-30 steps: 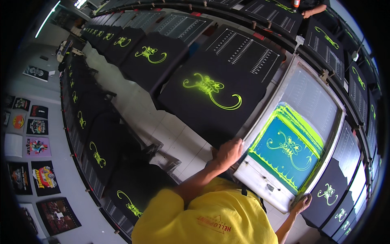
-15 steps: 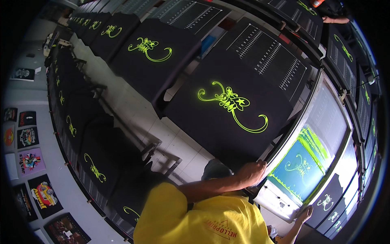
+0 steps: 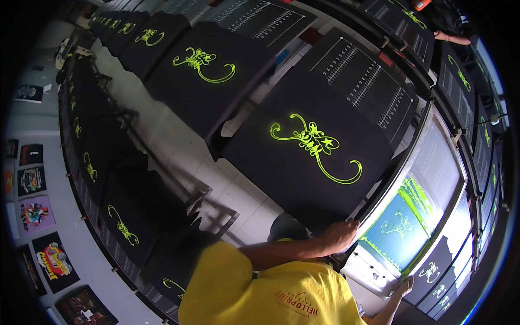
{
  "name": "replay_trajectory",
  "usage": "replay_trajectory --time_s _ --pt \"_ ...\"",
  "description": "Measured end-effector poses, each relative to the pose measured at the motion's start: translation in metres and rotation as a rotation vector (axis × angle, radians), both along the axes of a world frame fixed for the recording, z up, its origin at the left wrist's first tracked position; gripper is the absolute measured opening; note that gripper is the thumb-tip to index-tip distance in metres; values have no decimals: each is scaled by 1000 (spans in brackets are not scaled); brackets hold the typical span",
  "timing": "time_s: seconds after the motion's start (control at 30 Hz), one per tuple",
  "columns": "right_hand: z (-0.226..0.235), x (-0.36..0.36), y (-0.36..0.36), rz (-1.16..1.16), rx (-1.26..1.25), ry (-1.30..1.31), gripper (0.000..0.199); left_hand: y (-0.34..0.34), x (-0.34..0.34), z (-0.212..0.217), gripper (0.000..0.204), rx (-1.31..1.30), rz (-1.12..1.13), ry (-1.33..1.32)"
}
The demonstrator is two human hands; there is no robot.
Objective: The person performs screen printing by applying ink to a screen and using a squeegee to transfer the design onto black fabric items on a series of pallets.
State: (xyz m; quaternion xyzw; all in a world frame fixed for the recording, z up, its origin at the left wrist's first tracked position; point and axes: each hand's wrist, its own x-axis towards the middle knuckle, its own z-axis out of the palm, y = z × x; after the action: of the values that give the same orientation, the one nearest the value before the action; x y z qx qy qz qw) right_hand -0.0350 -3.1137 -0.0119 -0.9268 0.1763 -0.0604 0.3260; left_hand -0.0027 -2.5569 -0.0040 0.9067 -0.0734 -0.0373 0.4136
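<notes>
A printing screen in a pale frame (image 3: 379,208) is held tilted at the right, with a blue-green stencil (image 3: 398,230) and streaks of neon-yellow ink on its mesh. My left hand (image 3: 340,236) is closed round the frame's near left corner. At its near right corner, my right hand (image 3: 401,288) grips the rim; part of that hand is hidden behind the frame. To the left of the screen, a black T-shirt (image 3: 260,151) lies flat on a printing board (image 3: 368,81), bearing a neon-yellow bee-like print (image 3: 317,143).
More black shirts with the same print (image 3: 203,62) lie on boards in rows to the far left and along the left table (image 3: 123,230). Another row of boards (image 3: 460,81) runs at the right. A co-worker's arm (image 3: 454,38) shows at the top right. Sample prints (image 3: 54,262) hang leftmost.
The view has turned slightly, so the shirts have shifted a little. Both hands keep hold of the screen frame, which has barely moved. The co-worker's arm sits slightly lower.
</notes>
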Motion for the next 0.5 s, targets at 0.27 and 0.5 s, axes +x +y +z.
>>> replay_trajectory --time_s 0.27,0.5 --pt "-27 -10 -23 -185 273 -2 19 -17 -8 -15 16 34 128 -100" --pt "-46 -10 -30 -139 137 -118 34 -28 -8 3 19 87 312 -91"
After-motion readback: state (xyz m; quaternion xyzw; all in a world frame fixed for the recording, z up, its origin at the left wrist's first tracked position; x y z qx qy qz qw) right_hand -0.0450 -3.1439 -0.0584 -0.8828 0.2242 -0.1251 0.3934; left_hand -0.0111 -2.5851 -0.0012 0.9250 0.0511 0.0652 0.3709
